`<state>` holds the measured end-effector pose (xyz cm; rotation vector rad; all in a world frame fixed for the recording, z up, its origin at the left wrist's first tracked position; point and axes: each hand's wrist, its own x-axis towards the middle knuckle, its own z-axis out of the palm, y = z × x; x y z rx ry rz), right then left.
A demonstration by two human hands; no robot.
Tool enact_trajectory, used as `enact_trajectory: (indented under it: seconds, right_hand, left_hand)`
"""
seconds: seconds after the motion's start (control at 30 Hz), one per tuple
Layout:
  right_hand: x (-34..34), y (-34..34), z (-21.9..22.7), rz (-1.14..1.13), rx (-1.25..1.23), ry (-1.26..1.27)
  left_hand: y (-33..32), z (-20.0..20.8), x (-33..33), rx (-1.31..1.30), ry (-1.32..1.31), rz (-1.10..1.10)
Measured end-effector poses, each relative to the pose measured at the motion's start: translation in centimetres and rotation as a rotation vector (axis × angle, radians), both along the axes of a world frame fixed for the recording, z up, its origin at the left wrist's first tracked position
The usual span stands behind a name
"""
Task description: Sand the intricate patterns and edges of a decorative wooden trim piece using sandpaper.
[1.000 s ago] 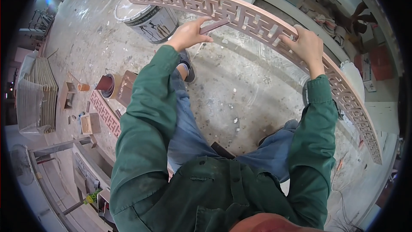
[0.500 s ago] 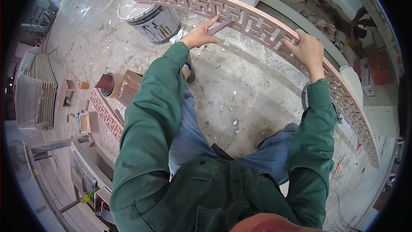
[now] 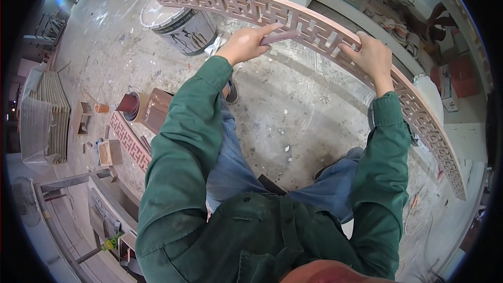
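Note:
A long, pinkish wooden lattice panel (image 3: 230, 6) with cut-out fretwork stretches in front of me, its far left end over a paint bucket. My right hand (image 3: 371, 58) grips its upper edge right of the middle, thumb on the near face. Pinched in my left hand (image 3: 245, 43) is a narrow, flat brownish stick, seemingly a sanding stick (image 3: 279, 37). The stick's far end lies against the fretwork openings near the panel's middle. Fingers of the left hand hide its near end.
The large white paint bucket (image 3: 189, 34) stands at the far left. On the floor to the left are a roll of reddish sheet (image 3: 127, 103), another lattice strip (image 3: 128, 139) and a small wooden box (image 3: 109, 152). Cardboard and rags fill a low shelf (image 3: 377, 15) at the far right.
My left hand has turned and closed more around the stick, which now lies flatter and further right along the panel. The panel and my right hand have shifted slightly.

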<state>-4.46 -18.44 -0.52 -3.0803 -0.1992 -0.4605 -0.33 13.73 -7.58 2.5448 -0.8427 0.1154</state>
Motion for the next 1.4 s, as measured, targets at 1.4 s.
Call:
enact_trajectory:
  seconds: [1.4]
  right_hand:
    - [-0.2,0.0,-0.1,0.037,0.017,-0.038]
  left_hand:
    - [-0.8,0.2,-0.6,-0.827,1.020,0.253]
